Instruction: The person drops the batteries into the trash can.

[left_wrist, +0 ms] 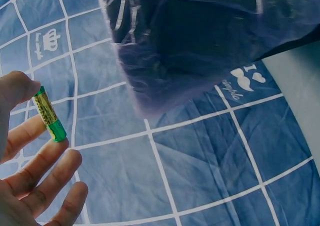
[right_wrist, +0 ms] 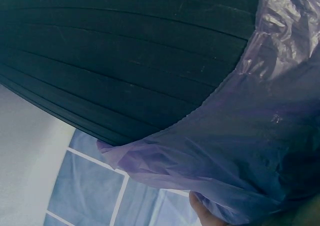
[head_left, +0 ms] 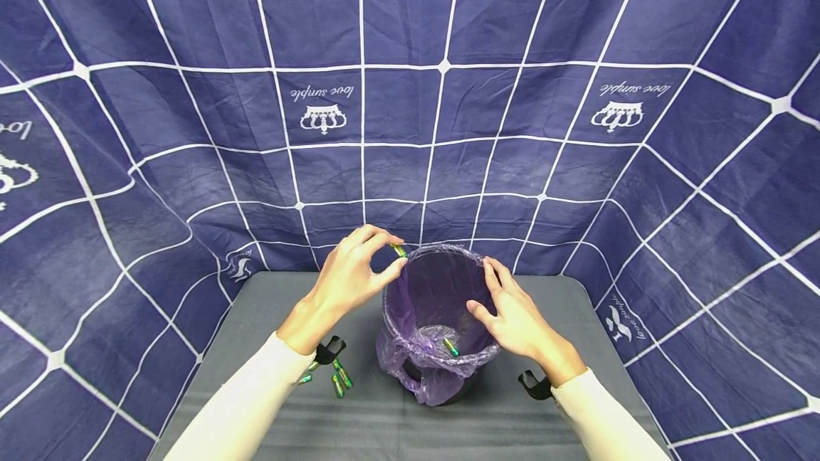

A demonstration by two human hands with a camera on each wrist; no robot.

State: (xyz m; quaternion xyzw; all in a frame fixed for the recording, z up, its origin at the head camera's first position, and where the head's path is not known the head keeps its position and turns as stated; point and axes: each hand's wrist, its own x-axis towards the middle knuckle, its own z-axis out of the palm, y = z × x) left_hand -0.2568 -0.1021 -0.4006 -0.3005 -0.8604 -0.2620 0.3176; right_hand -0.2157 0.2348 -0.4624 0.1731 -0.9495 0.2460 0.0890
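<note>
My left hand [head_left: 349, 269] pinches a green and gold battery [left_wrist: 49, 113] between thumb and fingertip, just by the left rim of a dark trash bin [right_wrist: 125, 71]. A thin purple trash bag [head_left: 442, 383] lines the bin and folds down over its outside. Inside, another battery [head_left: 450, 346] lies on the bag at the bottom. On the right side of the rim rest the fairly straight fingers of my right hand [head_left: 515, 315], its thumb reaching over the opening. In the right wrist view only a bit of that hand shows beside the bag.
Several green and gold batteries [head_left: 338, 384] lie on the grey table [head_left: 269, 319], near my left wrist. Dark wrist straps [head_left: 534, 384] sit at both wrists. A blue cloth with white lines [head_left: 403, 105] hangs behind the table and along both sides.
</note>
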